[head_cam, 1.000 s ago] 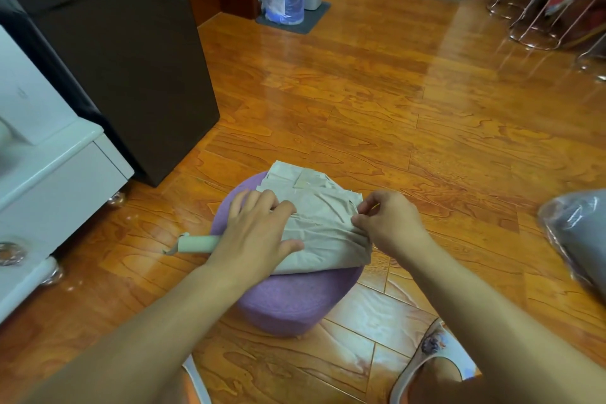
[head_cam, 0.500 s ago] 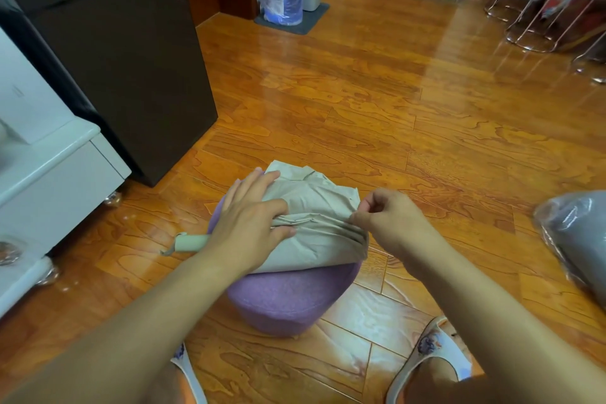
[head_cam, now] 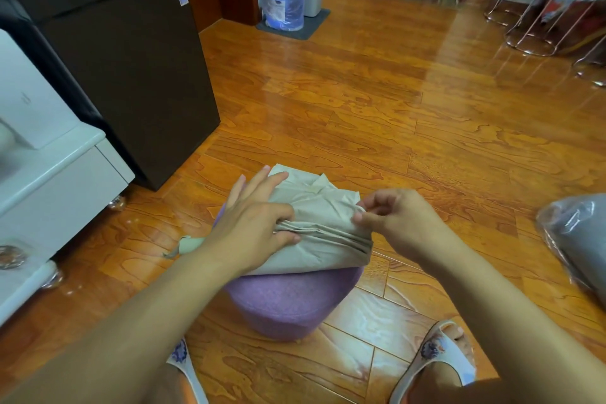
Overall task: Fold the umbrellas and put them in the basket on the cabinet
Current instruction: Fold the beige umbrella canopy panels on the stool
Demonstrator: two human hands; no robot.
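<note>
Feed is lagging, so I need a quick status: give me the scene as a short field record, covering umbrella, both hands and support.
umbrella: beige umbrella, canopy partly pleated, lying on the stool
support: purple stool on wooden floor
left hand: left hand presses on the canopy, thumb tucked at the folds
right hand: right hand pinches the canopy edge
handle: pale handle sticks out left
basket: not in view

umbrella (head_cam: 323,223): matt cloth (creased) | floor (head_cam: 377,102): glossy wood | stool (head_cam: 288,302): fuzzy fabric
</note>
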